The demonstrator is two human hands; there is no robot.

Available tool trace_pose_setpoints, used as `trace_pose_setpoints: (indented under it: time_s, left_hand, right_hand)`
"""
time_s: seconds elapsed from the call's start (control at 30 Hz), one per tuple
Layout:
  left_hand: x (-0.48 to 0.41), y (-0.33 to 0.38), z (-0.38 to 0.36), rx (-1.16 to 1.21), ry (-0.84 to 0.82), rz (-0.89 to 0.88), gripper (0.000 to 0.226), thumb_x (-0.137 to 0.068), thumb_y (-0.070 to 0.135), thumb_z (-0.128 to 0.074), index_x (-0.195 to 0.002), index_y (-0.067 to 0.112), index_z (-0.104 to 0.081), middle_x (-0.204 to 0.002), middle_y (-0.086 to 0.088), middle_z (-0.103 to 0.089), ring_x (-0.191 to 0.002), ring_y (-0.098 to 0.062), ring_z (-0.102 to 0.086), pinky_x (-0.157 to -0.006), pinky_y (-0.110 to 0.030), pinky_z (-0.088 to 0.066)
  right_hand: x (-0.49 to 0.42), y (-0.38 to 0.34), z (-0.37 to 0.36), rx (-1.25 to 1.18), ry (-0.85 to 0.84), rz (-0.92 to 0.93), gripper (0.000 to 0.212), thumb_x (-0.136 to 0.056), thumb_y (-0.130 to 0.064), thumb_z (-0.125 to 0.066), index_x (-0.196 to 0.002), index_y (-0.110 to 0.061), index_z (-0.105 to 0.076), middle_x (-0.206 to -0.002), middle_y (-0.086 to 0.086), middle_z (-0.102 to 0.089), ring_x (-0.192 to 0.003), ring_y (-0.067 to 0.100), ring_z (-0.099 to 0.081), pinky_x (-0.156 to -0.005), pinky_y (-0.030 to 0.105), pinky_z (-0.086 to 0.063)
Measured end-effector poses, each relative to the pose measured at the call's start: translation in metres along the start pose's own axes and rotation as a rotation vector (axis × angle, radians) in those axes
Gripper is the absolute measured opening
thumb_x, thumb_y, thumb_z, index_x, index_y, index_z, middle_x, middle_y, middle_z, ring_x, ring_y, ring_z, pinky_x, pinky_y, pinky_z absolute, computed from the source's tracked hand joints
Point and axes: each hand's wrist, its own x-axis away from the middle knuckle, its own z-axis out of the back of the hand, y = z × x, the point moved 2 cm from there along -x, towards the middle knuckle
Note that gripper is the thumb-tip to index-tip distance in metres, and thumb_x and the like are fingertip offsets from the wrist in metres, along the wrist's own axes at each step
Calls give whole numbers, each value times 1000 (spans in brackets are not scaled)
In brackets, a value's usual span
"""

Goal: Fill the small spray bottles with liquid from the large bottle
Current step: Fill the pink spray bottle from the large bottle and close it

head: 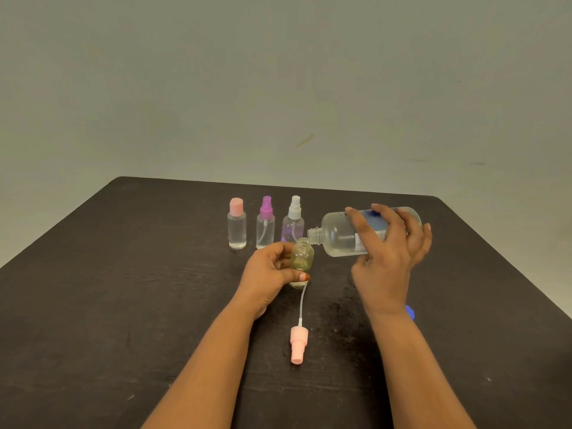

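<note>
the left hand [269,274] pinches the small open bottle [302,257] between thumb and curled fingers, upright near the middle of the table [123,305]. the right hand [387,258] wraps its fingers over the large bottle [337,236], which lies tipped almost flat just to the right, its uncapped mouth just beside and slightly above the small neck. the main risk is a miss: the large mouth looks wider than the small one, so a tilt too far or too fast would likely send liquid down the outside, over the left fingers and onto the table. a wet grip could let the small bottle slip or tip. overfilling is another danger, since the pump tube needs room. the pink spray head [299,343] lies on its side on the near side, its tube reaching toward the small bottle, where a spill or a drifting forearm could foul it. the row of three closed bottles [265,226] stands just beyond the pour and could be knocked. whether liquid flows yet, i cannot tell.
</note>
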Motion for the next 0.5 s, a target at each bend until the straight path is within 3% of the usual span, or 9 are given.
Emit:
trace_pose_setpoints:
  time_s: [0.5]
  left_hand:
    - [0, 0, 1, 4, -5, 3, 44, -68, -20, -65, -92, 17, -62, -92, -2, -70, -88, -12, -67, -75, -18, -55]
  right_hand:
    - [0, 0, 0, 10, -1, 9, 86, -53, 19, -60, -120, -36, -51, -121, 7, -52, -122, 30, -34, -108, 62, -16]
